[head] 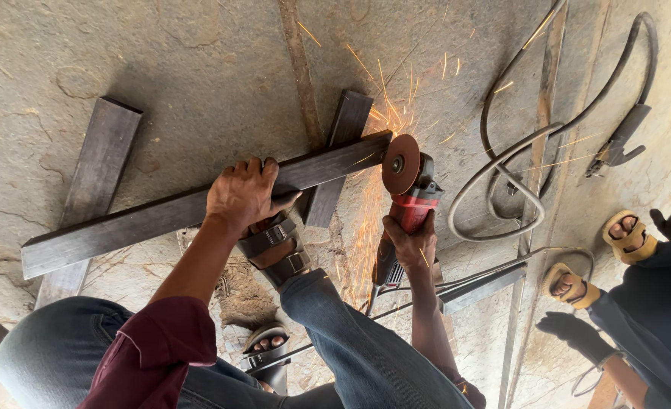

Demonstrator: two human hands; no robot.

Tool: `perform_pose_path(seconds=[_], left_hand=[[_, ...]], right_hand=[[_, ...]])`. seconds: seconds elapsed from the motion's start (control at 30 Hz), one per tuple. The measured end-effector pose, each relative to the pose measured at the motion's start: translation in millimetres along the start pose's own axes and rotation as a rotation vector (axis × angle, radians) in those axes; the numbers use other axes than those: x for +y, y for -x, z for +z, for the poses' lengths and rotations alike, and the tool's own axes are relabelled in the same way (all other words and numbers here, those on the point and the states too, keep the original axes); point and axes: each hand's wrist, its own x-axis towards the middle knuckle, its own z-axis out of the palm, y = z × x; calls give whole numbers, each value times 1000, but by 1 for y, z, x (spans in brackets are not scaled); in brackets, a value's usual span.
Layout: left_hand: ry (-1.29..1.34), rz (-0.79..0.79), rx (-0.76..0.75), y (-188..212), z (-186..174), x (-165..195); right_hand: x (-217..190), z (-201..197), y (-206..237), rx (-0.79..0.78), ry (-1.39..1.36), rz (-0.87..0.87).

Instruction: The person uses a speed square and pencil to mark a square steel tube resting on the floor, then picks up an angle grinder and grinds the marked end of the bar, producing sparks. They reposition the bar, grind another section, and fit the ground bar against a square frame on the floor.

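My left hand [243,195] grips a long dark steel square tube [123,226] that lies across two other steel pieces on the concrete floor. My foot in a grey sandal [275,250] presses down right next to that hand. My right hand [411,244] holds a red angle grinder [411,204] by its body. The grinder's disc [401,163] touches the right end of the tube, and orange sparks [396,106] fly upward and away from the cut.
Two flat steel pieces [97,178] [335,151] lie under the tube. A thick cable loop [502,189] and a welding holder [619,144] lie at right. Another person in yellow sandals [627,236] and dark gloves [574,333] crouches at the right edge.
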Motion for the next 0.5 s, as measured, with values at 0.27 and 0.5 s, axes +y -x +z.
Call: perform_pose_path(seconds=[0.27,0.5], left_hand=[[-13,4,-16,-2,3,0],[-2,3,18,-2,4,0]], right_hand=[[5,-1,-6,21,113,-68],[3,0,-6,26,120,-75]])
